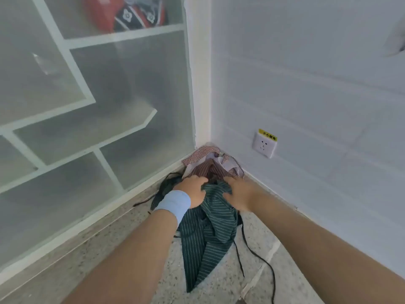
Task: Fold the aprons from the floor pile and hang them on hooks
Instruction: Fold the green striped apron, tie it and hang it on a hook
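Aprons lie heaped in the corner of the floor [109, 244], and both hands are down on the pile. The left hand [194, 190], with a pale blue band [175, 204] around its wrist, reaches in from the lower left; its fingers are curled over the upper edge of the dark green apron [208, 229], bunching the cloth under the fingertips. The right hand [237, 193] comes in from the lower right with fingers spread, palm down, pressing on the same green cloth just beside the left hand (whether it is pinching a fold or only resting I cannot tell). Both forearms are bare and stretched well forward.

Three kinds of cloth can be counted in the pile: the green one with thin white stripes, which trails toward the viewer over the speckled floor; a dark red striped one [208, 168] just behind the hands; and a small-checked red and white one [202, 152] pushed hardest into the corner. How many aprons that makes is unclear, since the cloth is crumpled together. Black ties [252, 252] run loose from the green apron across the floor to the right.

On the left stands a frosted glass partition [122, 88] with white bars. On the right is a white wall [306, 73] with one power socket [264, 147] under a yellow label.
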Motion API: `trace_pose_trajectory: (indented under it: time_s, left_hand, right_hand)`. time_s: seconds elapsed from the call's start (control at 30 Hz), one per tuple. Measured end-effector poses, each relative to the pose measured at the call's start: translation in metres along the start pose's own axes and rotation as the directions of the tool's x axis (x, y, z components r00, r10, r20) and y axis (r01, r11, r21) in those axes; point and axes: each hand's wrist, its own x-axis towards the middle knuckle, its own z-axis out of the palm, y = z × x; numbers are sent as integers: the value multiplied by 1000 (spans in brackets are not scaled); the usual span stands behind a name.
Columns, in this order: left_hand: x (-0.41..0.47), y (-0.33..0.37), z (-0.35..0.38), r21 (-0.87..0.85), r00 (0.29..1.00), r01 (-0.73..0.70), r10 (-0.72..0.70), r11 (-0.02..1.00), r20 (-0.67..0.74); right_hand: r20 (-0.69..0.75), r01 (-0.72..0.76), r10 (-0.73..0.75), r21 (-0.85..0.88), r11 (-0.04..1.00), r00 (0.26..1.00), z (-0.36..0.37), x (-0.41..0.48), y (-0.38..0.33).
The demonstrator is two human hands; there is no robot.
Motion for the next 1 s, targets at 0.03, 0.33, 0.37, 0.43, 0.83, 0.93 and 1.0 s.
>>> trace_pose_trajectory:
  time_s: [0.03, 0.33, 0.37, 0.43, 0.83, 0.93, 1.0]
  left_hand:
    - [9, -4, 3, 0, 999, 17, -17, 1000, 33]
    - [90, -48, 61, -1, 943, 150, -143, 989, 302]
    - [91, -52, 69, -27, 941, 156, -140, 987, 308]
    - [93, -59, 80, -110, 959, 151, -118, 982, 258]
    - [67, -8, 5, -42, 992, -109, 112, 993, 65]
    - [45, 20, -21, 77, 978, -177, 184, 981, -101]
    - [27, 38, -41, 13, 965, -203, 202, 979, -169]
  right_hand:
    - [28, -25, 24, 37, 999, 999, 6, 9, 0]
    - [215, -336, 289, 229, 914, 933, 81, 71, 17]
    - [227, -361, 305, 268, 893, 925, 89, 72, 16]
    - [214, -368, 315, 290, 883, 925, 102, 74, 16]
    - [38, -255, 344, 747, 614, 938, 30, 29, 27]
    - [-103, -119, 294, 752, 648, 950, -1, -5, 23]
    - [-182, -69, 245, 653, 754, 952, -23, -30, 20]
